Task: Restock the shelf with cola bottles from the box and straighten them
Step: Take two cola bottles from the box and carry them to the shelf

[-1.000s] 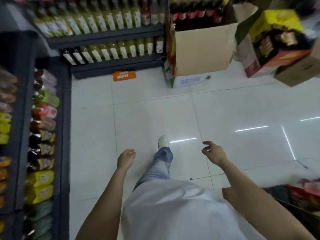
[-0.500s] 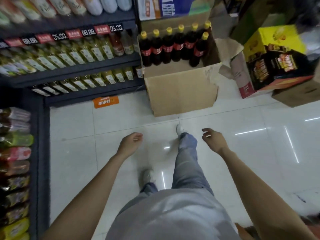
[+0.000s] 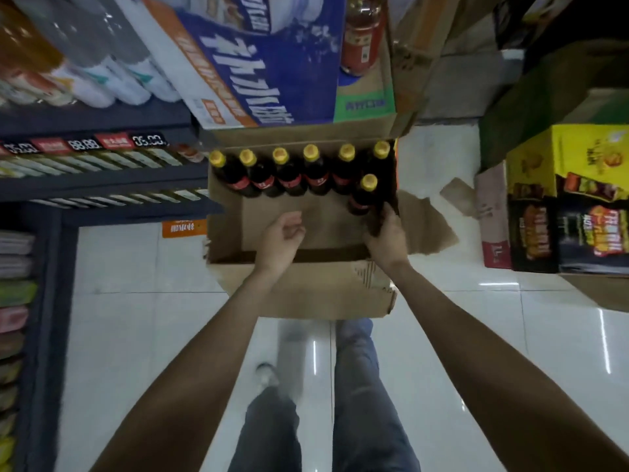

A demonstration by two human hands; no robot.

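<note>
An open cardboard box (image 3: 299, 291) stands on the floor in front of me. Along its far wall stand several cola bottles (image 3: 289, 175), dark with yellow caps and red labels. One more cola bottle (image 3: 366, 194) stands alone at the near right of the box. My right hand (image 3: 386, 240) reaches into the box's right side and grips the lower body of that lone bottle. My left hand (image 3: 280, 243) hovers over the bare box bottom, its fingers loosely curled and holding nothing. The dark shelf (image 3: 102, 178) with price tags is at the left.
A blue printed carton (image 3: 265, 63) overhangs the box's far side, with a red bottle (image 3: 360, 32) beside it. Yellow and black cartons (image 3: 571, 199) stand at the right. A second rack of drinks (image 3: 13, 301) runs down the left edge. An orange sign (image 3: 183, 228) sits at the shelf's foot.
I have walked up to the box. Both hands have moved forward from over the floor into the box, and the right hand has taken hold of the lone bottle.
</note>
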